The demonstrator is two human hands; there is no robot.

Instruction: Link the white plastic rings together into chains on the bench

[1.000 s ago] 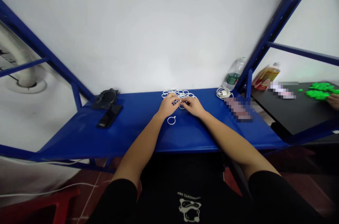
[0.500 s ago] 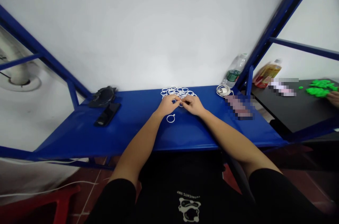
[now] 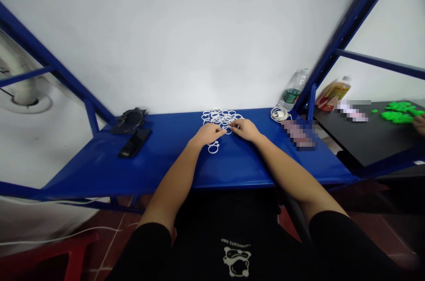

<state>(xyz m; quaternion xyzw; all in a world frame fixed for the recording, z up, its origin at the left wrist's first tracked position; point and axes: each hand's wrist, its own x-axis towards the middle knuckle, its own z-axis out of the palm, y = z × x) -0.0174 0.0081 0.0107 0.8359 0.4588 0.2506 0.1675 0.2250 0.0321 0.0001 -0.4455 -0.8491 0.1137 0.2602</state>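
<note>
A pile of white plastic rings (image 3: 217, 117), each with a small eyelet, lies on the blue tabletop against the wall. At the front of this pile, my left hand (image 3: 210, 134) has its thumb and fingers drawn together; what they hold, if anything, is too small to make out. My right hand (image 3: 247, 131) pinches at a white ring (image 3: 229, 131) on the pile's near right side, its fingertips partly hidden. A single white ring (image 3: 213, 148) lies flat in front of my left hand, and another one overlaps it, partly covered by that hand.
A black phone (image 3: 135, 142) and a dark crumpled item (image 3: 131, 119) lie to the left. At right are a coiled white cable (image 3: 280, 114), a bottle (image 3: 292, 92) and a blurred-out object (image 3: 299, 134). Another person's hand (image 3: 420, 124) is by green pieces (image 3: 396, 115) on a black table.
My hands have moved slightly apart from their meeting point. A second ring now shows beside the single ring, under my left hand.
</note>
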